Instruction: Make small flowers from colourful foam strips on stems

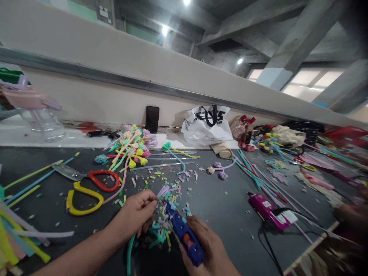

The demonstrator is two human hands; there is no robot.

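My left hand (141,210) is closed, its fingertips pinching a small lilac pipe-cleaner piece (163,191) with fanned ends. My right hand (208,243) is wrapped round a blue hot glue gun (187,239), whose nozzle points up and left, close to the lilac piece. Whether the nozzle touches it I cannot tell. Around both hands lie many short cut pieces of pipe cleaner in several colours. Left of my left hand are large scissors (83,191) with one red and one yellow handle. Beyond it rests a bunch of pipe-cleaner flowers (133,147).
A black phone (152,119) leans on the partition, with a white bag (207,124) to its right. A clear bottle (40,124) stands far left. Long pipe cleaners and a magenta device (268,212) with cables lie right. At the right edge is another person's blurred hand (352,211).
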